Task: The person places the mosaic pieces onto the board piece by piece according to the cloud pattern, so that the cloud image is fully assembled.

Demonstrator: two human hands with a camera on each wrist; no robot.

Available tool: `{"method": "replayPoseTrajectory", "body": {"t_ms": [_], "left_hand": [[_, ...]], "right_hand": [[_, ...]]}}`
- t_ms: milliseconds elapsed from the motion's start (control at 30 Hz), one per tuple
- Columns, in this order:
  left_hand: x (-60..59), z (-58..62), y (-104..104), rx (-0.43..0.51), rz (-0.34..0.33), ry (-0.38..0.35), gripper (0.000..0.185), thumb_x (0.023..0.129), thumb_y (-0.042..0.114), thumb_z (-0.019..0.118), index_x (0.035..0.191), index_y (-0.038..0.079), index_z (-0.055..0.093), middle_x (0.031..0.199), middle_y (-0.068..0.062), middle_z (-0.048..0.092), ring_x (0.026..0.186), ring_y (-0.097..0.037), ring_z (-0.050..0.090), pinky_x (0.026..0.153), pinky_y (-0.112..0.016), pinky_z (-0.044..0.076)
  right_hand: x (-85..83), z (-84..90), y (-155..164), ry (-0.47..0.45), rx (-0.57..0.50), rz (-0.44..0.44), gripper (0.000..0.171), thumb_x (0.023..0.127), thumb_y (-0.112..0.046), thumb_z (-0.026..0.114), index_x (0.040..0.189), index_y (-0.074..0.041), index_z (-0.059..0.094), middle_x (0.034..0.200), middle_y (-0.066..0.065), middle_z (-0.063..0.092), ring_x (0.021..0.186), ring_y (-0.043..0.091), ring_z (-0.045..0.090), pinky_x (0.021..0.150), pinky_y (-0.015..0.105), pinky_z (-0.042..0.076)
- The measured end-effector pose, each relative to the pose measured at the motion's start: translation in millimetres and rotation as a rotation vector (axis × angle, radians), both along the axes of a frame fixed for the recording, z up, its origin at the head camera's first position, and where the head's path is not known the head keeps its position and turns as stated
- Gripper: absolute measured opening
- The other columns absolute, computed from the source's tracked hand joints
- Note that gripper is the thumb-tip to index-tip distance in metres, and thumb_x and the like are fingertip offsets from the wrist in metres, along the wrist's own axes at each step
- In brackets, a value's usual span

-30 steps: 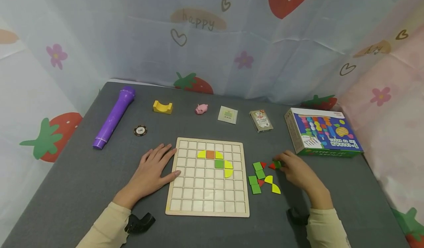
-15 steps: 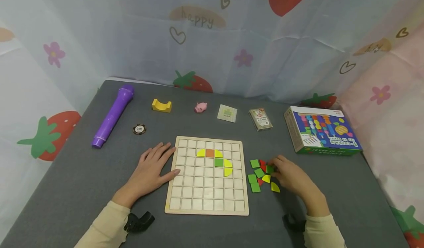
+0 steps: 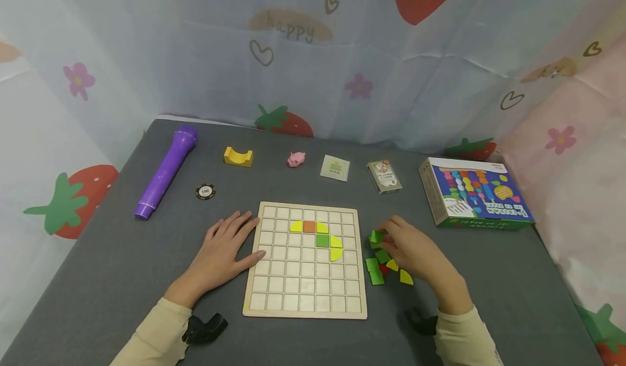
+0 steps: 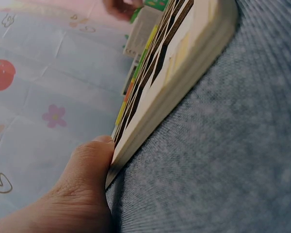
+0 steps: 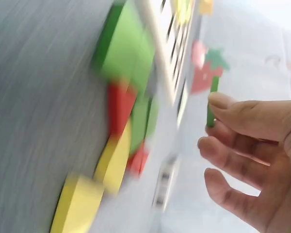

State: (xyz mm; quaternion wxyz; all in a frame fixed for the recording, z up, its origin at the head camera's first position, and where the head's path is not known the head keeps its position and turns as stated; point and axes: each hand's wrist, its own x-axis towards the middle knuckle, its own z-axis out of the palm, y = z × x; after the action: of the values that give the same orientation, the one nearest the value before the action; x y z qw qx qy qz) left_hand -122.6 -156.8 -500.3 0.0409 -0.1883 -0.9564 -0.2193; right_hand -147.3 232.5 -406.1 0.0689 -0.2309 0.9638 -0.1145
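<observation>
Surface: grey table (image 3: 122, 257).
Left hand (image 3: 222, 254): fingers flat, steadying board (image 3: 305, 301).
Right hand (image 3: 413, 252): pinching green tile (image 3: 375, 237) (lift clear, seat it square).

A dark grey, felt-like worktop (image 3: 117, 257) fills the lower scene. Behind and on both sides hangs a pale, translucent curtain (image 3: 205, 56), creased, printed with red strawberries, pink and purple flowers, outlined hearts and the word "happy". The right side glows pinkish. Light is soft and even.
</observation>
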Motion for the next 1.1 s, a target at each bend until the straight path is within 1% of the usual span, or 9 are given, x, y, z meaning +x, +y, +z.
{"method": "replayPoseTrajectory", "body": {"t_ms": [133, 233, 367, 500, 600, 767, 1000, 1100], "left_hand": [[0.3, 0.4, 0, 0.007, -0.002, 0.007, 0.073, 0.089, 0.056, 0.057, 0.148, 0.016, 0.038, 0.153, -0.011, 0.033, 0.143, -0.033, 0.023, 0.11, -0.059, 0.018], [0.4, 1.3, 0, 0.011, -0.003, 0.007, 0.073, 0.089, 0.055, 0.058, 0.148, 0.016, 0.038, 0.153, -0.011, 0.033, 0.143, -0.033, 0.023, 0.109, -0.059, 0.018], [0.5, 1.6, 0, 0.008, 0.001, -0.001, 0.073, 0.09, 0.055, 0.058, 0.148, 0.016, 0.038, 0.153, -0.011, 0.033, 0.143, -0.033, 0.023, 0.109, -0.059, 0.018], [0.9, 0.9, 0, 0.003, 0.003, -0.006, 0.074, 0.089, 0.055, 0.058, 0.148, 0.016, 0.037, 0.153, -0.011, 0.033, 0.143, -0.033, 0.023, 0.109, -0.059, 0.018], [1.0, 0.8, 0, 0.004, 0.004, -0.005, 0.074, 0.089, 0.056, 0.058, 0.148, 0.016, 0.037, 0.153, -0.011, 0.033, 0.143, -0.033, 0.023, 0.11, -0.059, 0.018], [1.3, 1.3, 1, 0.003, 0.002, 0.0, 0.074, 0.089, 0.056, 0.057, 0.148, 0.016, 0.038, 0.153, -0.011, 0.033, 0.143, -0.033, 0.023, 0.11, -0.059, 0.018], [1.4, 3.3, 1, 0.002, -0.002, 0.0, 0.073, 0.09, 0.055, 0.057, 0.148, 0.016, 0.038, 0.152, -0.011, 0.034, 0.143, -0.033, 0.023, 0.11, -0.059, 0.018], [1.7, 3.8, 0, 0.0, -0.001, 0.001, 0.073, 0.09, 0.055, 0.058, 0.148, 0.015, 0.038, 0.152, -0.012, 0.034, 0.143, -0.033, 0.024, 0.109, -0.059, 0.019]], "right_hand": [[-2.2, -0.7, -29, 0.034, -0.018, 0.078, 0.03, 0.088, -0.014, 0.07, 0.116, -0.006, 0.061, 0.109, 0.005, 0.057, 0.09, 0.016, 0.062, 0.077, 0.033, 0.054], [-3.8, -2.3, -49, 0.023, -0.021, 0.114, 0.03, 0.089, -0.014, 0.07, 0.116, -0.008, 0.061, 0.11, 0.003, 0.059, 0.092, 0.015, 0.062, 0.077, 0.032, 0.054], [-7.2, -6.2, -72, 0.003, -0.026, 0.16, 0.025, 0.09, -0.016, 0.069, 0.113, -0.01, 0.061, 0.11, 0.002, 0.06, 0.09, 0.013, 0.061, 0.075, 0.03, 0.053], [-10.3, -11.3, -89, 0.013, -0.039, 0.223, 0.023, 0.088, -0.017, 0.071, 0.109, -0.01, 0.063, 0.106, 0.0, 0.06, 0.086, 0.01, 0.061, 0.071, 0.026, 0.052], [-11.9, -13.7, -98, 0.015, -0.045, 0.249, 0.022, 0.087, -0.018, 0.072, 0.107, -0.01, 0.065, 0.104, -0.001, 0.06, 0.088, 0.01, 0.061, 0.072, 0.026, 0.052], [-12.7, -13.5, -105, 0.011, -0.028, 0.249, 0.021, 0.087, -0.019, 0.072, 0.106, -0.011, 0.066, 0.101, -0.001, 0.06, 0.088, 0.011, 0.061, 0.075, 0.028, 0.052], [-14.1, -16.7, -109, 0.047, -0.018, 0.282, 0.02, 0.086, -0.018, 0.073, 0.104, -0.012, 0.067, 0.101, -0.002, 0.061, 0.09, 0.011, 0.061, 0.077, 0.027, 0.052], [-14.4, -17.6, -112, 0.049, -0.004, 0.282, 0.019, 0.085, -0.018, 0.074, 0.103, -0.013, 0.067, 0.1, -0.003, 0.06, 0.088, 0.01, 0.061, 0.076, 0.026, 0.052]]}}
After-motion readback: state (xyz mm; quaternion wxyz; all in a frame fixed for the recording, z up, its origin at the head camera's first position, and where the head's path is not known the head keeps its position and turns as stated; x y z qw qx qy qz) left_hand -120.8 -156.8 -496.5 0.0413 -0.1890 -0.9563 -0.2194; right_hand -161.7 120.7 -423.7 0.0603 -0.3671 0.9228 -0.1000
